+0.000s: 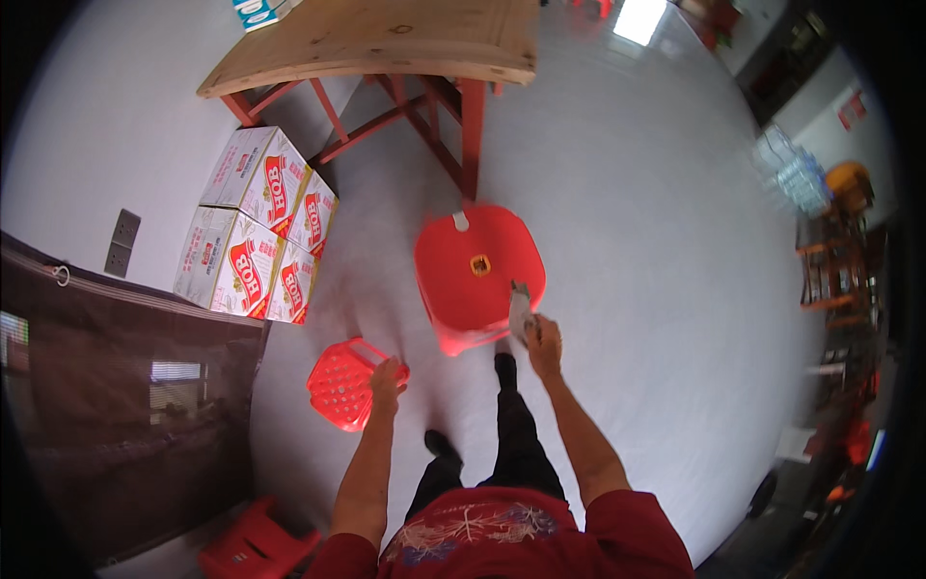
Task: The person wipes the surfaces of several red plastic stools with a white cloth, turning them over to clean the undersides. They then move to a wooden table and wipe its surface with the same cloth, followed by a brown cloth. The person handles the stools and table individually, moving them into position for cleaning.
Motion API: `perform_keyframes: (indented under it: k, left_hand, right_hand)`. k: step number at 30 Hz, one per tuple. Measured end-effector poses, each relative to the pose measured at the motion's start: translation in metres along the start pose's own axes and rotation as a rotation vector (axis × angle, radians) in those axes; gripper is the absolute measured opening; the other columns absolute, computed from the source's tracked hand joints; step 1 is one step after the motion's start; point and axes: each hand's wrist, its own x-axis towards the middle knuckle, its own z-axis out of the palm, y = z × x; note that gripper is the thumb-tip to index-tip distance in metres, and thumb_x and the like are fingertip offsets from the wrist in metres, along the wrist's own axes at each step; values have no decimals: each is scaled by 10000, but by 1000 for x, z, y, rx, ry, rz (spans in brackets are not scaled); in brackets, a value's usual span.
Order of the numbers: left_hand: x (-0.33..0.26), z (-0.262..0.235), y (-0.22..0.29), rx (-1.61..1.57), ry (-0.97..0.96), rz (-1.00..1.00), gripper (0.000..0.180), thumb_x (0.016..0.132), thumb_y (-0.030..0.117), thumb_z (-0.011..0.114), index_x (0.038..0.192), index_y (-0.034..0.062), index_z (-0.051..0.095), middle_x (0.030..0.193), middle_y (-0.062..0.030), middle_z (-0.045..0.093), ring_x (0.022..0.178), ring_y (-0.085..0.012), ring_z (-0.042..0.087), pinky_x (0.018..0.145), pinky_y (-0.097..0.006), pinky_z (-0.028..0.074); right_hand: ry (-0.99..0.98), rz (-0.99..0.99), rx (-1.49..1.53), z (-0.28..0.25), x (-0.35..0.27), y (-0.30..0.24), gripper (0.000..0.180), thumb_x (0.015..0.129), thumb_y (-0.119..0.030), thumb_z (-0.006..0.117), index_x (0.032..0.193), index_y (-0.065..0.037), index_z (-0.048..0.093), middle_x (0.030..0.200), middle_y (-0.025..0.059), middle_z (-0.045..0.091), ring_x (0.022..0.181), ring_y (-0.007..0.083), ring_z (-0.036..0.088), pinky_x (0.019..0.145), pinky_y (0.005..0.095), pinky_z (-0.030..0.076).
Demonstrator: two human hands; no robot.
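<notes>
My left hand grips the rim of a red perforated plastic basket, held low over the pale floor. My right hand holds a small grey cloth-like thing against the near right edge of a red plastic stool. The stool stands upright on the floor in front of my feet, with a small yellow mark at the middle of its seat. My dark trousers and shoes show below, between my arms.
A wooden table with red legs stands beyond the stool. Stacked cardboard boxes sit at the left by the wall. A dark screen fills the lower left, with another red stool near it. Blurred furniture lines the right rim.
</notes>
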Motion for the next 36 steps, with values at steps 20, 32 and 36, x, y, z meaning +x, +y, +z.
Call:
perform_keyframes:
  k: [20,32,36]
  left_hand:
    - [120,170,-7,285,397,329,600,938,452,451,1321,-10,432,1251,-209,473,1176,-351,449,1012,-404,353]
    - [123,167,-8,290,432,344,498,941,393,427,1269,24,492,1126,-196,508,1088,-356,455,987,-419,338]
    - [124,167,-12,313,463,360,506,924,410,478,1263,35,499,1121,-193,509,1085,-362,465,968,-434,360]
  right_hand:
    - [-235,-790,-530,179,224,-47,547,798,-191,648,1320,-179,485,1418,60,397,1313,267,368,989,519,281]
    - [-739,-918,-540,68,85,9,476,792,-246,648,1259,-228,559,1403,41,432,1323,242,370,960,540,302]
    - [-747,-952,-578,84,106,0,508,787,-227,644,1285,-222,540,1430,45,399,1333,260,356,958,570,288]
